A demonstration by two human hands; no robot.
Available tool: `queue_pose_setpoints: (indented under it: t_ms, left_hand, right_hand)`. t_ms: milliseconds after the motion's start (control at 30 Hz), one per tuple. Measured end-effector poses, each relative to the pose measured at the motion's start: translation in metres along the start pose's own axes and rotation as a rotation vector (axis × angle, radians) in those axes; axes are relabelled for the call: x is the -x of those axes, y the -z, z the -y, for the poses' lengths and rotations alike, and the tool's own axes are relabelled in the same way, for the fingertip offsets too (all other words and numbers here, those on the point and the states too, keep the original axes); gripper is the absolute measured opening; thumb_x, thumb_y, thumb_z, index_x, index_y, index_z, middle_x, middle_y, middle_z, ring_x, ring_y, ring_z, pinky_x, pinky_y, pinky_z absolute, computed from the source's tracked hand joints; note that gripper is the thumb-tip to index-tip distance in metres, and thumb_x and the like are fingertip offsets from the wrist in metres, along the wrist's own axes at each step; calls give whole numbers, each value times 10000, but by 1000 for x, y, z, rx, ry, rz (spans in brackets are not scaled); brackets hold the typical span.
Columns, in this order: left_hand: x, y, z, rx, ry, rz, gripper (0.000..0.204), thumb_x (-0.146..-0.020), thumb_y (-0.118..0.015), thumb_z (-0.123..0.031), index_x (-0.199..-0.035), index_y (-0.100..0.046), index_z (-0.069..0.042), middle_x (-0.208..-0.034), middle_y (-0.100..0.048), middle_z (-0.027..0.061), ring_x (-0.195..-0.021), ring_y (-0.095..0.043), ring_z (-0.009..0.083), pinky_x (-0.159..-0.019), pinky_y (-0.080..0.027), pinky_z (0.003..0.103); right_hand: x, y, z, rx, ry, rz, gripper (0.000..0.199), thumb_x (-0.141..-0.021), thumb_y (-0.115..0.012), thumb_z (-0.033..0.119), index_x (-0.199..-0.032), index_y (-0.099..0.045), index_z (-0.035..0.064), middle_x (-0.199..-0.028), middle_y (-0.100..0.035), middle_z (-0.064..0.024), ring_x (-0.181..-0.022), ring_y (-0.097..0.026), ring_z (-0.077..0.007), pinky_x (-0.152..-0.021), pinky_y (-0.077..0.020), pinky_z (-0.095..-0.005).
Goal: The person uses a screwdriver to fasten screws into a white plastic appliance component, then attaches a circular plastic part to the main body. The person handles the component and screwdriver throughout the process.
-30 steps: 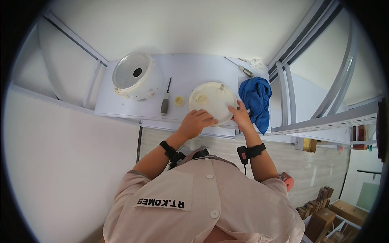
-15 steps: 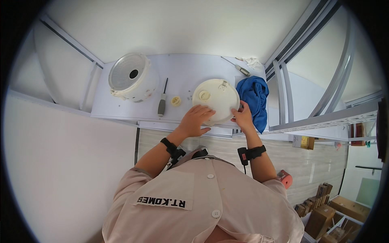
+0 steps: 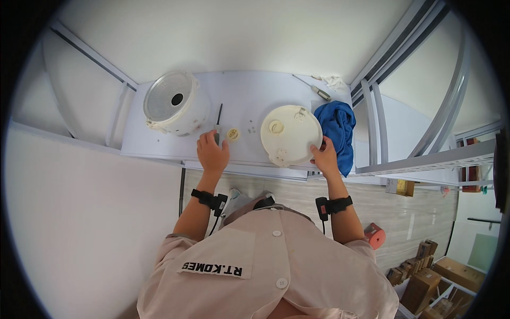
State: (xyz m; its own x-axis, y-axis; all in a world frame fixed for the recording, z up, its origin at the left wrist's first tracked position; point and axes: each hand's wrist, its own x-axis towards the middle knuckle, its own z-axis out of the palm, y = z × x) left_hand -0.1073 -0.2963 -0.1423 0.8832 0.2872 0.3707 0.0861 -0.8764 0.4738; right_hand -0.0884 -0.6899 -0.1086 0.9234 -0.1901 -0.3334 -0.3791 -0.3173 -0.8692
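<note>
This place seems to be a small workshop, or perhaps a work corner inside a storeroom. On the pale bench [image 3: 239, 87] there are two screwdrivers [image 3: 320, 93], some tiny loose parts [image 3: 251, 130], a blue cloth [image 3: 336, 125] and a white round appliance [image 3: 187, 119] with open top, which together look more like a workshop than a home. Light metal frames [image 3: 374, 122] stand beside it, the wall [image 3: 249, 34] is plain white, and many brown cardboard boxes [image 3: 419, 294] stand at the lower right
</note>
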Motion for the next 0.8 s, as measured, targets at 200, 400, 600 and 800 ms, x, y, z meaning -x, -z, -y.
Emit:
queue_pose_setpoints:
  t_ms: [200, 400, 600, 800]
  left_hand:
    - [5, 0, 17, -90, 197, 200, 593, -974, -793, -341, -1450, -580, -58, -1347, -641, 181, -1229, -645, 432, -1005, -544, 558]
    - [7, -9, 26, -45, 264, 283, 516, -1038, -737, -330, -1427, -581, -28, -1328, -629, 221, -1220, -644, 468, -1003, -549, 570]
    - [19, -13, 46, 7, 181, 159, 408, -1100, -660, -273, -1384, -613, 17, -1309, -650, 256, -1180, -660, 494, -1008, -541, 559]
    - [27, 14, 28, 150, 192, 91, 382, -1111, -647, -246, -1387, -604, 15, -1298, -645, 221, -1186, -650, 439, -1000, -535, 536]
  right_hand:
    - [9, -1, 5, 76, 67, 12, 776, -979, -801, 233, -1643, -451, 33, -1308, -713, -184, -994, -763, -255, -707, -669, -371]
    - [12, -3, 3, 89, 64, 67, 867, -958, -812, 276, -1685, -409, 26, -1217, -749, -196, -908, -779, -283, -719, -638, -388]
    - [7, -6, -7, 111, 124, 117, 950, -959, -814, 314, -1736, -345, 36, -1218, -775, -235, -1046, -788, -345, -922, -611, -430]
    - [15, 3, -5, 252, 166, 32, 955, -957, -826, 355, -1713, -362, 1, -1253, -760, -240, -1132, -766, -365, -980, -589, -442]
